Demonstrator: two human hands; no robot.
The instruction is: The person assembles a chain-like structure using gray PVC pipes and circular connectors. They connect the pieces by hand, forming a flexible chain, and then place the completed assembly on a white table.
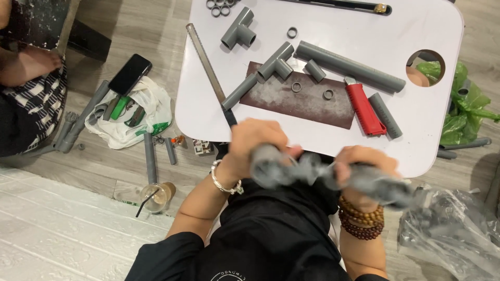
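Hands: left hand (253, 148) and right hand (364, 166) both clamped on blurred grey pipe assembly (312, 174), near edge of white table (208, 112); tees, rings on table unused.

Both hands, left (255, 145) & right (364, 166), grip blurred grey pipe assy (312, 174) below white table (323, 130).

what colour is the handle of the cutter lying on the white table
Red. The cutter lies on the white table beside grey pipe pieces, seen in the head view.

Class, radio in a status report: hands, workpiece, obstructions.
Left hand and right hand both gripping blurred grey plastic pipe assembly. Held above lap, off white table. Nothing obstructing.
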